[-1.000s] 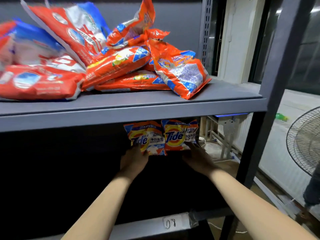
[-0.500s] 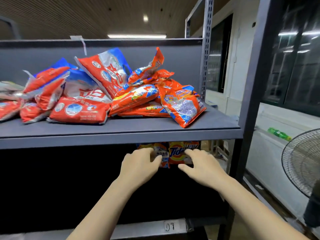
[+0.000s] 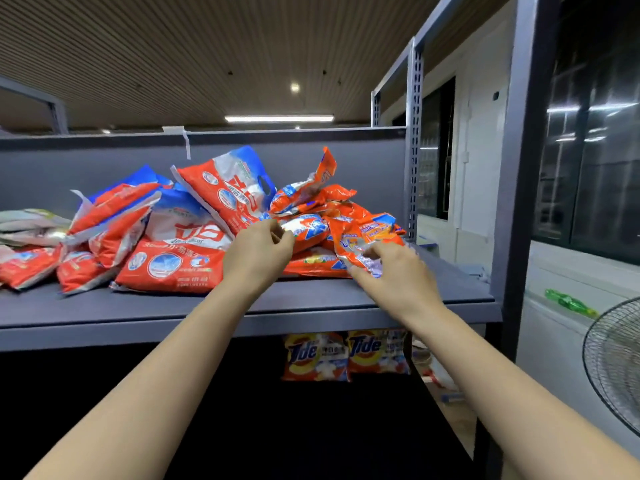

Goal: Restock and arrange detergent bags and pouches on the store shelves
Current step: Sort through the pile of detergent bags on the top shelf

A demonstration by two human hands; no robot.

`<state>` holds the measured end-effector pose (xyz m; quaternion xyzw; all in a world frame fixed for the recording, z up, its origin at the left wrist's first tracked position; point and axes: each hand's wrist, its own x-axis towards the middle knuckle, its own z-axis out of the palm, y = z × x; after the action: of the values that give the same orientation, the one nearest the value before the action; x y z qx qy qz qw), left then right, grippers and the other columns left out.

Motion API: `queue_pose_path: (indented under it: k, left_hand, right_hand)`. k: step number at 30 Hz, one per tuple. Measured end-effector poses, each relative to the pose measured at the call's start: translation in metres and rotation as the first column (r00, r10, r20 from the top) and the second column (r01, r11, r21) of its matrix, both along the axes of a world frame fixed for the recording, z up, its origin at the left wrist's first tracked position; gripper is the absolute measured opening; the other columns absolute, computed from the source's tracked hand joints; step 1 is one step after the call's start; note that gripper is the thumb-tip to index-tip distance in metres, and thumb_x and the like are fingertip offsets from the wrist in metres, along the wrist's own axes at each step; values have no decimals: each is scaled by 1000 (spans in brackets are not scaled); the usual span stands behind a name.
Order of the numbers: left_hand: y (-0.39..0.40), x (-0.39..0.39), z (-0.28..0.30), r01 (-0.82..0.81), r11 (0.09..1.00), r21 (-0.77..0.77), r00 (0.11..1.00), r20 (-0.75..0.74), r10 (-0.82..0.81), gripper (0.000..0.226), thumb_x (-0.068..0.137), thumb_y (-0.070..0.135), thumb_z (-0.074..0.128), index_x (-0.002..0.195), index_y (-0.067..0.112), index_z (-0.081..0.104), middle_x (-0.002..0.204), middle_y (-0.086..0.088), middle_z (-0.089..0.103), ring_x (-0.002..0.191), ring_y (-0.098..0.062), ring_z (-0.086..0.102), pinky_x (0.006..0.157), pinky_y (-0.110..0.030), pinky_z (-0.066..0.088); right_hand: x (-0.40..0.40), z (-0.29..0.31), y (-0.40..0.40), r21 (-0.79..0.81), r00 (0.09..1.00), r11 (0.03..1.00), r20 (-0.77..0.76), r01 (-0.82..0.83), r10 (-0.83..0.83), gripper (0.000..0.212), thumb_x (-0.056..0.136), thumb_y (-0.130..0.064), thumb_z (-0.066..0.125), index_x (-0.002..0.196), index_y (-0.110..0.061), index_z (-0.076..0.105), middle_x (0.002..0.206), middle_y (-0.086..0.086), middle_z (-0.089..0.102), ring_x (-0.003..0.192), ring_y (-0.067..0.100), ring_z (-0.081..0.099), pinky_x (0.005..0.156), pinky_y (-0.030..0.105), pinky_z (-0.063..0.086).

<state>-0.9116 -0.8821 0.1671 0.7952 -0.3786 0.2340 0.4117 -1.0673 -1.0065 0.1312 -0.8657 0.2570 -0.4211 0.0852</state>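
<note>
Your left hand (image 3: 258,252) pinches an orange pouch (image 3: 304,230) in the heap just ahead, your right hand (image 3: 391,271) grips another pouch (image 3: 360,242) by its lower edge (soft, crinkly, probably slippery, so take the sealed ends).

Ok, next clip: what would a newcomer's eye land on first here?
The heap of red and orange detergent bags on the upper shelf, with the left hand and right hand each gripping an orange pouch at its right end. Next, two Tide pouches upright on the dark shelf below.
</note>
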Motion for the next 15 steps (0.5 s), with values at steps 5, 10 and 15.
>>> queue_pose_path:
  k: [5,10,15]
  left_hand:
    - [-24,37,9,25,1000,13,999,-25,-25,28,90,33,49,107,13,61,111,-8,63,98,-27,58,81,-37,48]
    - [-52,70,23,71,997,-39,997,8,-71,38,90,29,49,121,7,54,126,-13,56,114,-31,52,92,-39,41]
    - [-89,100,48,82,995,-55,997,-10,-82,52,90,26,51,137,5,43,135,-18,50,124,-36,46,102,-43,39]
  right_hand:
    - [45,-13,-21,-150,921,950,-243,273,-304,78,83,-48,61,146,-16,27,142,4,40,131,28,31,107,39,31]
    - [46,-18,-42,-80,958,955,-17,285,-287,39,89,-21,54,128,-16,49,132,2,50,123,27,38,90,35,41]
    - [17,-10,-56,225,792,974,592,16,-150,14,87,-19,63,100,-22,65,95,0,68,92,24,61,70,30,41]
